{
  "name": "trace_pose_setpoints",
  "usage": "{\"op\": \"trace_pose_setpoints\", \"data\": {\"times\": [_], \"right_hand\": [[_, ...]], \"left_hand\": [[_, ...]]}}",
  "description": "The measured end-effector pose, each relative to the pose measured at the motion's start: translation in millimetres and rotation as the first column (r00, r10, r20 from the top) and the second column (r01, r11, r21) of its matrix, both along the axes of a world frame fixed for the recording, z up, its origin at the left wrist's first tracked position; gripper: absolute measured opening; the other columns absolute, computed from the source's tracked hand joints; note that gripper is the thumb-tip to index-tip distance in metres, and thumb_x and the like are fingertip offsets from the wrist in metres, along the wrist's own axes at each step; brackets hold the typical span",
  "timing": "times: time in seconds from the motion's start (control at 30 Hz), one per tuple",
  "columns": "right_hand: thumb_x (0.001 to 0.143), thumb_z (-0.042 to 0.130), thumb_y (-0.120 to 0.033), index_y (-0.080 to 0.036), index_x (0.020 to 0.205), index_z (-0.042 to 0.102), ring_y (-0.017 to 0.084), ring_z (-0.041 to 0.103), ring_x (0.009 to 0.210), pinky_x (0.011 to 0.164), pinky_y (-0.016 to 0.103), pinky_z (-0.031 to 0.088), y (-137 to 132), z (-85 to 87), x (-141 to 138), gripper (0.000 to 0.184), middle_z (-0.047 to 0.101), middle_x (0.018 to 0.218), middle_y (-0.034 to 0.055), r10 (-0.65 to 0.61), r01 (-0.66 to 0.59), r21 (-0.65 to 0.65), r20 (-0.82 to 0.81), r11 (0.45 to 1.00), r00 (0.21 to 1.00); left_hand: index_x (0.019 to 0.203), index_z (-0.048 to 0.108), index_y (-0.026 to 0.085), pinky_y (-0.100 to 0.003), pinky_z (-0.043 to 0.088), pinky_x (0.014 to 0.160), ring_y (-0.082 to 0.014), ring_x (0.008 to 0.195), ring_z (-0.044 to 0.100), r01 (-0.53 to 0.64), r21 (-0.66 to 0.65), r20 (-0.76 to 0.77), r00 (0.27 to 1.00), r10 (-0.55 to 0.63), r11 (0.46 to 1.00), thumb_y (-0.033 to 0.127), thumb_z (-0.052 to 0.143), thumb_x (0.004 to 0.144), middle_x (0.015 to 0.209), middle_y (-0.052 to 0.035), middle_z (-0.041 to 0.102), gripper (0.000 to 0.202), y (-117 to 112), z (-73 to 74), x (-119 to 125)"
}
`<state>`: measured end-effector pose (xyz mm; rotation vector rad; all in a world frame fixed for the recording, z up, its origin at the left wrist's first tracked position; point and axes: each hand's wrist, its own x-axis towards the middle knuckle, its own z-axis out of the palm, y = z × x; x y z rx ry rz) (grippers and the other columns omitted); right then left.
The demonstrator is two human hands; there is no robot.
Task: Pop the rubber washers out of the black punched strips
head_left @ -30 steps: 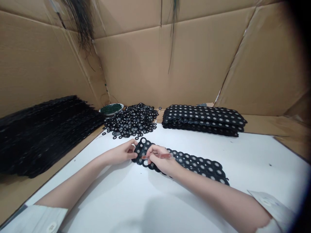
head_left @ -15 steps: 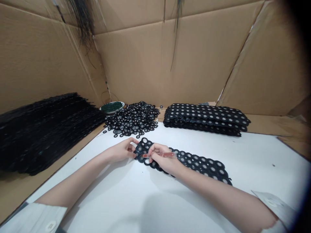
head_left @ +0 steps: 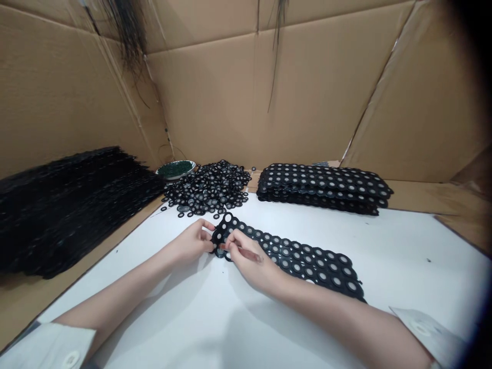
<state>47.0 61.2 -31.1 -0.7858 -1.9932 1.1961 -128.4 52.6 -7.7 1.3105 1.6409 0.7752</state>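
Note:
A long black strip of joined rings with pale centres (head_left: 307, 261) lies slantwise on the white tabletop. My left hand (head_left: 191, 241) pinches its left end between bent fingers and thumb. Held like a pen in my right hand (head_left: 251, 266) is a slim, reddish-brown stick-like tool with a clear covering (head_left: 251, 255). Its tip points left and down at the rings close to my left fingertips. My right hand covers part of the strip, so what the tip touches there cannot be made out.
Behind my hands sits a heap of loose black rings (head_left: 209, 187), beside a white-rimmed dish of dark green bits (head_left: 176, 170). Several similar ring strips (head_left: 323, 187) are stacked at the back right. A tall black stack (head_left: 69, 210) stands left. Cardboard walls (head_left: 307, 92) enclose the table.
My right hand has shifted slightly left and down along the strip, and the tool's rear end now tilts lower. The strip's left end has turned a little; my left hand still grips it.

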Motion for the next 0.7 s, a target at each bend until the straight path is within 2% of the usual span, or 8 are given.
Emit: {"op": "trace_pose_setpoints", "data": {"times": [0.2, 0.37, 0.57, 0.7], "right_hand": [[0.086, 0.028, -0.021, -0.021, 0.079, 0.041, 0.011, 0.046, 0.067, 0.062, 0.022, 0.032, -1.5, 3.4, 0.3, 0.014, 0.046, 0.069, -0.0032, 0.011, -0.011, 0.015, -0.019, 1.000, 1.000], [0.086, 0.027, -0.022, -0.022, 0.080, 0.040, 0.010, 0.043, 0.061, 0.060, 0.022, 0.032, 0.0, 1.4, -0.2, 0.015, 0.046, 0.068, -0.0036, 0.013, -0.013, -0.001, -0.026, 1.000, 1.000], [0.085, 0.029, -0.024, -0.021, 0.078, 0.042, 0.010, 0.041, 0.057, 0.056, 0.021, 0.030, 0.3, 0.9, -1.6, 0.014, 0.043, 0.062, -0.0049, -0.003, 0.002, -0.037, -0.035, 0.999, 0.999], [0.081, 0.034, -0.022, -0.020, 0.076, 0.045, 0.009, 0.042, 0.057, 0.055, 0.021, 0.030, 2.9, -1.5, -4.1, 0.013, 0.047, 0.063, -0.0045, -0.015, 0.012, -0.047, -0.062, 0.999, 0.998]], "left_hand": [[0.083, 0.040, 0.018, -0.024, 0.036, 0.055, -0.0144, 0.055, 0.054, -0.073, -0.019, 0.013, 0.997, 0.073, 0.997, 0.018, 0.056, 0.050, 0.057, 0.0044, 0.058, 0.036, -1.7, 16.2, 3.2], [0.077, 0.038, 0.019, -0.022, 0.034, 0.053, -0.0123, 0.052, 0.051, -0.096, -0.025, 0.035, 0.995, 0.097, 0.995, 0.015, 0.055, 0.048, 0.051, 0.0067, 0.054, 0.033, -3.6, 21.5, 7.3], [0.076, 0.034, 0.021, -0.021, 0.030, 0.050, -0.0111, 0.052, 0.049, -0.059, -0.020, 0.009, 0.998, 0.059, 0.998, 0.016, 0.052, 0.051, 0.055, 0.0074, 0.053, 0.031, -7.3, 27.3, 11.4], [0.077, 0.036, 0.021, -0.021, 0.031, 0.051, -0.0107, 0.053, 0.047, 0.026, -0.013, -0.054, 0.998, -0.027, 1.000, 0.018, 0.052, 0.051, 0.055, 0.0082, 0.051, 0.031, -2.3, 25.2, 6.8]]}}
